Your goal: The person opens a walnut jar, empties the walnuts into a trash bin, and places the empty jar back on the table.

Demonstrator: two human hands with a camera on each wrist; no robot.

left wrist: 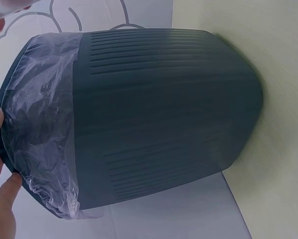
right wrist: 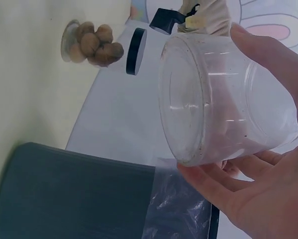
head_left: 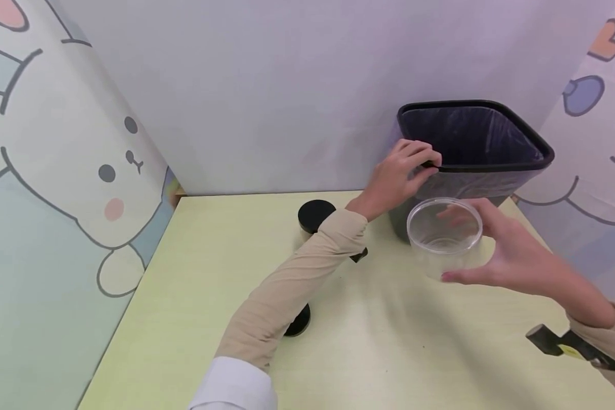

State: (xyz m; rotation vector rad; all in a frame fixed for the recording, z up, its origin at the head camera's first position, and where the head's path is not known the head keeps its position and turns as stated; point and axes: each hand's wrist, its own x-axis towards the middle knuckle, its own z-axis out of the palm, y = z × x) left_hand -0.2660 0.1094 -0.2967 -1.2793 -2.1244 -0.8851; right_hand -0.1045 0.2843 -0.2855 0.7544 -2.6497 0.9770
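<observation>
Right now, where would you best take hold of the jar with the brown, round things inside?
Probably round the clear body of the jar, below its black lid, coming from the person's left. It stands upright and round, so wrapping it looks easy; in the head view the left sleeve covers its lower right part, and the bin stands farther right.

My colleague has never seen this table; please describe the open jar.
Find the dark bin at the back right of the table. In front of it, the right hand holds a clear jar. It has no lid and looks empty, unlike the jar of round brown things, which has a black lid.
</observation>
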